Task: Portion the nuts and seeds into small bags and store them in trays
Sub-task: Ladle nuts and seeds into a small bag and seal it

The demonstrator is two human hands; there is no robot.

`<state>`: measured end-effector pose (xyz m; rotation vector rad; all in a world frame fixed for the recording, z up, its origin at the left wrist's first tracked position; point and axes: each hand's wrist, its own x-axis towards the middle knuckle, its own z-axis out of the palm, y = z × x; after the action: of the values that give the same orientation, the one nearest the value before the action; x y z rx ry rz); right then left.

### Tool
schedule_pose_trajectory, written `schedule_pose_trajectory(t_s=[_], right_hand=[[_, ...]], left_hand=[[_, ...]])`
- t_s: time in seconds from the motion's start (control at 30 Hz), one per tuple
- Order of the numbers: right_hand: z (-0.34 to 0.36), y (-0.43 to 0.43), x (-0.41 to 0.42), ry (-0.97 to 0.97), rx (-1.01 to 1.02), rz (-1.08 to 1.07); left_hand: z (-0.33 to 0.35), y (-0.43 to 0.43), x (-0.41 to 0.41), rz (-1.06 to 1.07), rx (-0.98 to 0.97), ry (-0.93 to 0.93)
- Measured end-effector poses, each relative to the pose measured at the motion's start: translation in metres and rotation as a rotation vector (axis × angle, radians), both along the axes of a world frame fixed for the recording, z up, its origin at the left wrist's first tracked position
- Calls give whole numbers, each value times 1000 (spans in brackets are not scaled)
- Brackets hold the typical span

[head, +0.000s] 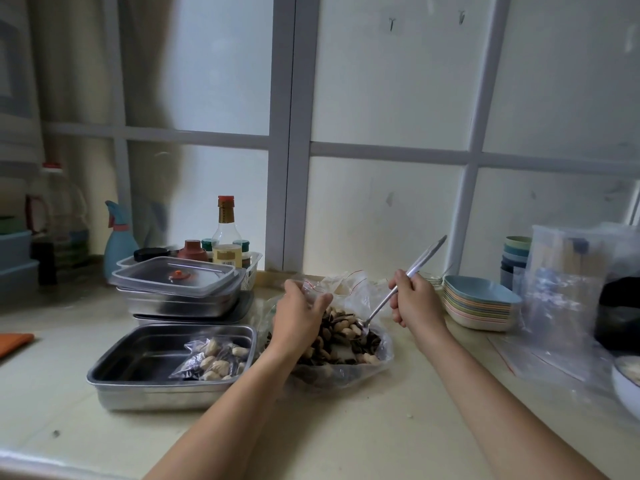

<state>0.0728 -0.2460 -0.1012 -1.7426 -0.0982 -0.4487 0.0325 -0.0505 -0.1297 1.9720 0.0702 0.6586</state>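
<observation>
spray bottle (119,244) far left, sauce bottle (227,233) centre, stacked plates (479,304) right

We are in a home kitchen: the pale table (346,431) under a frosted window (384,98) carries a sauce bottle (227,226) and seasoning jars (227,256) in a white basket (252,271), a large clear jug (59,209), stacked steel trays (180,304) with lids (176,276), a pile of pastel bowls (479,306) and nested cups (516,258).

The tray (138,355), at nine o'clock from the big bag (377,362), is smooth steel with a dull shine, and the spoon (420,261) is polished metal. That bag and the filled bag (211,362) in the tray are thin clear plastic, glossy and crinkled. The worktop (346,427) is pale, matt and smooth, and the bowls (478,303) at three o'clock look matt.
</observation>
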Motion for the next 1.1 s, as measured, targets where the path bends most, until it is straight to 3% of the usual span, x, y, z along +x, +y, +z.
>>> schedule_pose_trajectory(t_s=[0.3, 0.63, 0.83, 1.1], right_hand=[[44, 8, 13, -35, -102, -136], [74, 19, 19, -69, -161, -187], [75, 32, 8, -301, -393, -174], [76, 47, 5, -474, -519, -162]], left_hand=[[1, -1, 4, 12, 42, 31], [1, -9, 5, -146, 127, 31], [1, -9, 6, -148, 130, 31], [0, -10, 8, -156, 132, 33]])
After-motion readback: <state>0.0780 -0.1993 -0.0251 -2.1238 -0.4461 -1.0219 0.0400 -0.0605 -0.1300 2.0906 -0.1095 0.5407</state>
